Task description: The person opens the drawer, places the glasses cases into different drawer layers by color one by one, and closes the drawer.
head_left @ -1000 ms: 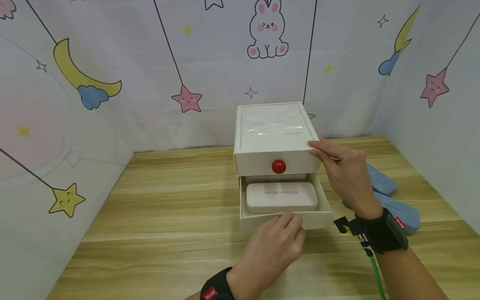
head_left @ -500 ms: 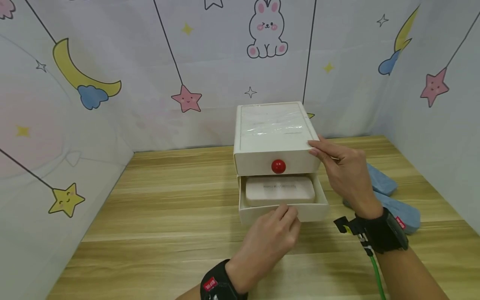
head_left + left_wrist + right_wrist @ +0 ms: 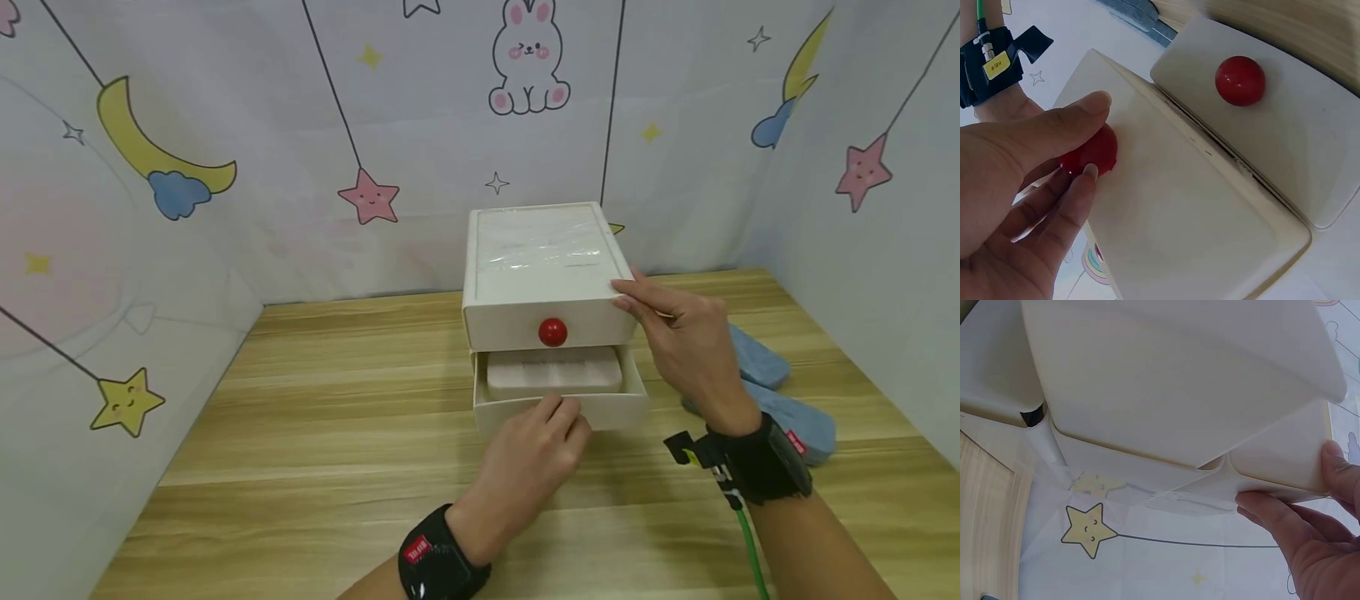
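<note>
A small white two-drawer box [image 3: 547, 258] stands on the table, its lower drawer [image 3: 615, 412] pulled partly out. Inside that drawer lies a white oblong case [image 3: 555, 379] with faint lettering. My left hand [image 3: 532, 458] is at the drawer's front; the left wrist view shows its thumb and fingers pinching the red knob [image 3: 1100, 153]. The upper drawer is closed and has a matching red knob [image 3: 552, 332]. My right hand [image 3: 690, 342] grips the box's front right corner, fingers and thumb around the top edge, as the right wrist view also shows.
Two blue-grey oblong cases [image 3: 795, 421] lie on the wooden table [image 3: 337, 417], right of the box and partly behind my right wrist. A green cable [image 3: 752, 550] runs from the right wristband. Printed cloth walls [image 3: 420, 108] enclose the back and sides.
My left hand has pushed the lower drawer further in, away from me, and the white case has slid back with it. The right hand keeps its hold on the box.
</note>
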`<state>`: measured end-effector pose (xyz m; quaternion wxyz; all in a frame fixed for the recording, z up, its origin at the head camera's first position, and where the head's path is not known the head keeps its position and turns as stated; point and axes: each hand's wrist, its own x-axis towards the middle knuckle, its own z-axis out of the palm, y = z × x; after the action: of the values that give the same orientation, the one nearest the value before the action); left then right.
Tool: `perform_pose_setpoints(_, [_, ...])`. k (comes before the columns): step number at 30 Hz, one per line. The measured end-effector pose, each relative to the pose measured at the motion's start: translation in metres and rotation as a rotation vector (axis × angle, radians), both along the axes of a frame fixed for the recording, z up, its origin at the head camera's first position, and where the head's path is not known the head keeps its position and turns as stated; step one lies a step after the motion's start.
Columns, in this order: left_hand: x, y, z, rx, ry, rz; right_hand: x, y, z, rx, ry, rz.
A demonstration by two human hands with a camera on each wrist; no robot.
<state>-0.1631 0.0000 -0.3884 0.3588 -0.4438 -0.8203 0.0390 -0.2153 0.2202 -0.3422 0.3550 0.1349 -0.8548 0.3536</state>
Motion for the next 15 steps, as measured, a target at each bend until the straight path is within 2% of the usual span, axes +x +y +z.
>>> perform_pose_setpoints(5, [-0.006, -0.002, -0.002, 0.007, -0.022, 0.007, 0.000, -0.002, -0.001, -0.027, -0.001, 0.014])
perform_pose_setpoints(8, [-0.008, -0.002, -0.002, 0.005, -0.037, 0.012, 0.006, -0.002, -0.002, -0.074, -0.062, 0.015])
perform_pose_setpoints(12, [-0.009, -0.002, -0.002, 0.000, -0.058, 0.017, 0.024, 0.003, -0.008, -0.116, -0.268, 0.039])
perform_pose_setpoints(15, [-0.010, -0.001, -0.001, -0.004, -0.065, 0.021, 0.041, 0.008, -0.015, -0.070, -0.473, 0.055])
